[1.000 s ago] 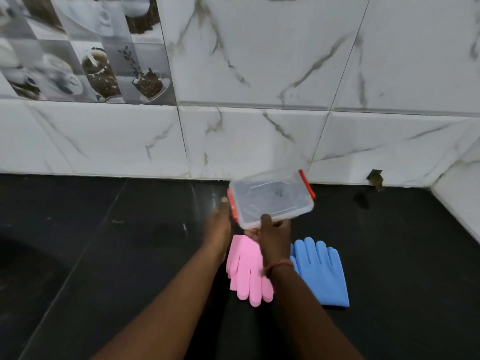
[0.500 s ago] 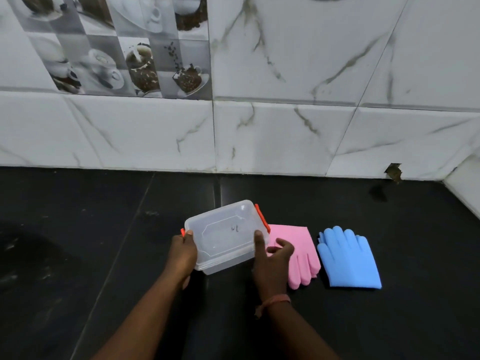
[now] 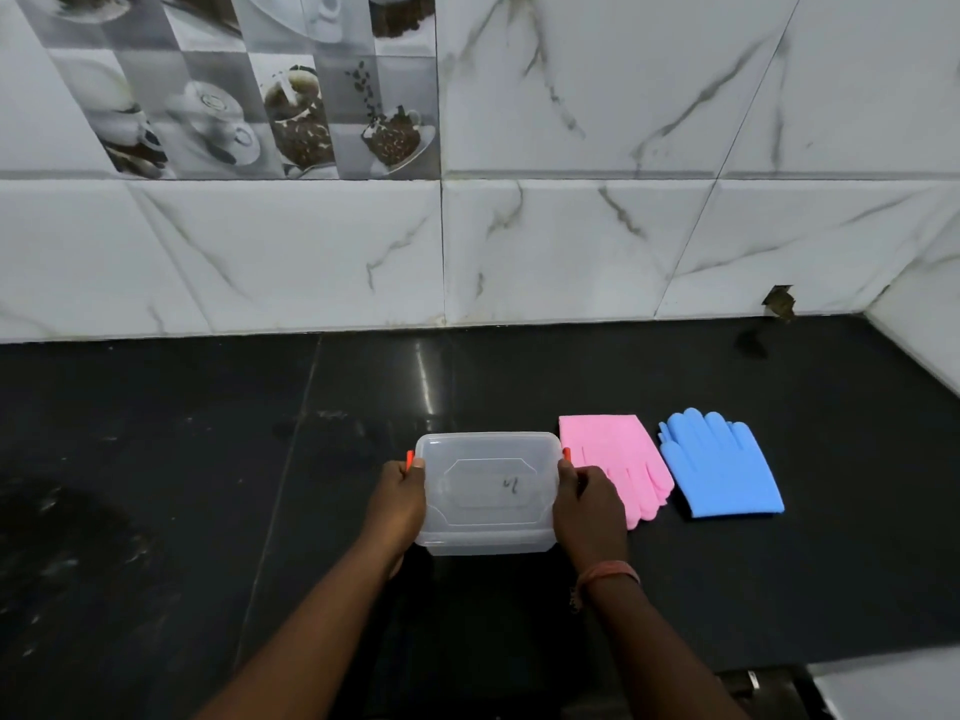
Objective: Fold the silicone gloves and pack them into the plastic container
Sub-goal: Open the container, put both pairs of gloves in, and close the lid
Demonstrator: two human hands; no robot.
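A clear plastic container with its lid on and orange side clips sits on the black counter, near the front middle. My left hand grips its left end and my right hand grips its right end, thumbs by the orange clips. Just right of the container lies a pink silicone glove, flat, fingers pointing toward me; my right hand covers part of it. A blue silicone glove lies flat further right, fingers pointing toward the wall.
The black stone counter runs to a white marble-tiled wall at the back and a side wall at the far right. A small dark chip marks the wall base at right. A metal edge shows bottom right.
The container came down from a raised, tilted hold to level on the counter, left of the gloves. My right hand shifted from its front edge to its right end.
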